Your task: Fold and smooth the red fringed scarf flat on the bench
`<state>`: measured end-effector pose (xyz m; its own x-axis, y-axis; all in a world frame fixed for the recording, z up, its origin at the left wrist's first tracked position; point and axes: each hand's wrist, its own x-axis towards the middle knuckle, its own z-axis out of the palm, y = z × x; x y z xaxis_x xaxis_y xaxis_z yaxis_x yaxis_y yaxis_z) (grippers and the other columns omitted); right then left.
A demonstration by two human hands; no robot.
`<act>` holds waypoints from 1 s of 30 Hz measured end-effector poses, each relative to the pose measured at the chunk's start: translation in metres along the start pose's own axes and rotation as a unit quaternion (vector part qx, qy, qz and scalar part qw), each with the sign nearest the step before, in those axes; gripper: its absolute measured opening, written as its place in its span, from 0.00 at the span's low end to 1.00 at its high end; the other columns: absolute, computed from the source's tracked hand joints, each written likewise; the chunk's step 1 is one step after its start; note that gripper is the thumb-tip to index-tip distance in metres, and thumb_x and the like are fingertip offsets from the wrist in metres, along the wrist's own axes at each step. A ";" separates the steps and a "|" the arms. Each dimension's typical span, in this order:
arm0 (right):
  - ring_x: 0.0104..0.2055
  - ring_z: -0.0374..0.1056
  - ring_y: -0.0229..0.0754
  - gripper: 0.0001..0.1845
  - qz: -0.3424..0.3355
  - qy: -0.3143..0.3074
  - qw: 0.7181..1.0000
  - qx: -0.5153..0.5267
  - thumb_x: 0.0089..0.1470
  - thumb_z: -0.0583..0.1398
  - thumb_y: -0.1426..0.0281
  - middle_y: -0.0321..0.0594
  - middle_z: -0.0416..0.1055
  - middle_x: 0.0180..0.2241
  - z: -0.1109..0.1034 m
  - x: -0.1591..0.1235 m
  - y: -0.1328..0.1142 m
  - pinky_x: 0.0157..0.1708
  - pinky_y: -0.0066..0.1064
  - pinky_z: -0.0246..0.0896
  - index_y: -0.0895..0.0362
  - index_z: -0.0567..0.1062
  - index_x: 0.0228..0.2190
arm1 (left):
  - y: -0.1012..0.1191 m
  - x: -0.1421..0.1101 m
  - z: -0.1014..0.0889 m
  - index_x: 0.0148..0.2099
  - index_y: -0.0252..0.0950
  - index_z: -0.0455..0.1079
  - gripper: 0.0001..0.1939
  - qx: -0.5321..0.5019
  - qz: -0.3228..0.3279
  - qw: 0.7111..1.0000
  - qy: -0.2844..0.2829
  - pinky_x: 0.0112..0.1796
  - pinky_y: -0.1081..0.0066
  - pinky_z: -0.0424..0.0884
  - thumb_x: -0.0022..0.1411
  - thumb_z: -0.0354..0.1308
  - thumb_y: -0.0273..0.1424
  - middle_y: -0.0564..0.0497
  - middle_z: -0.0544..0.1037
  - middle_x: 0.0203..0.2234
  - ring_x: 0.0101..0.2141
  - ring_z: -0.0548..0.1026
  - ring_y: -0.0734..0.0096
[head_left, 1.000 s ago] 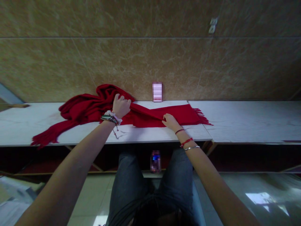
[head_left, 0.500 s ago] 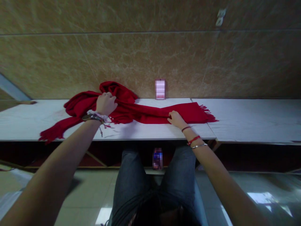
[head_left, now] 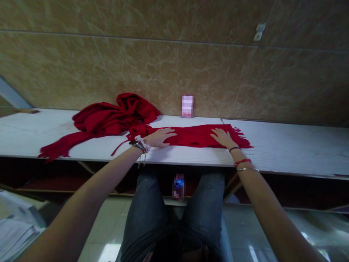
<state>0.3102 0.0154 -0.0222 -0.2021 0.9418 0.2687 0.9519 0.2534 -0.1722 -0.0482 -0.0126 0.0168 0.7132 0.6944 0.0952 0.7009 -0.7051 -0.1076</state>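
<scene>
Along the white shelf top (head_left: pixel 185 155) lies a red fringed scarf (head_left: pixel 191 136), flat and narrow at the right with its fringe pointing right. My left hand (head_left: pixel 160 137) rests with spread fingers on the left part of this strip. Near the fringed end, my right hand (head_left: pixel 222 137) presses flat on the cloth, fingers apart. To the left is a bunched heap of red scarf cloth (head_left: pixel 109 118), with another fringed end (head_left: pixel 53 149) reaching toward the front edge. Whether heap and strip are one piece, I cannot tell.
A blurred-out upright rectangle (head_left: pixel 187 106) leans against the brown tiled wall (head_left: pixel 174 72). Under the top are dark open compartments (head_left: pixel 54 178), and a second blurred-out object (head_left: pixel 178 186) shows between my knees. Papers (head_left: pixel 16 233) lie at the lower left.
My left hand has let go of the bunched cloth and moved right onto the strip. My right hand has opened and shifted right toward the fringe. The strip now lies flatter and wider.
</scene>
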 end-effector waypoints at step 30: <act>0.45 0.64 0.47 0.19 -0.333 0.078 0.940 0.005 0.47 0.55 0.75 0.49 0.72 0.42 -0.006 -0.026 -0.043 0.44 0.37 0.54 0.62 0.71 0.44 | 0.011 0.001 0.038 0.47 0.31 0.67 0.20 -0.028 -0.173 0.972 0.155 0.45 0.68 0.67 0.55 0.43 0.20 0.44 0.72 0.41 0.44 0.69 0.66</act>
<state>0.2755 -0.0216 -0.0162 -0.7153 0.5295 0.4561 0.6237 0.7780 0.0750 -0.0403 -0.0146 -0.0218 0.3973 0.8207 0.4107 0.8920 -0.4504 0.0372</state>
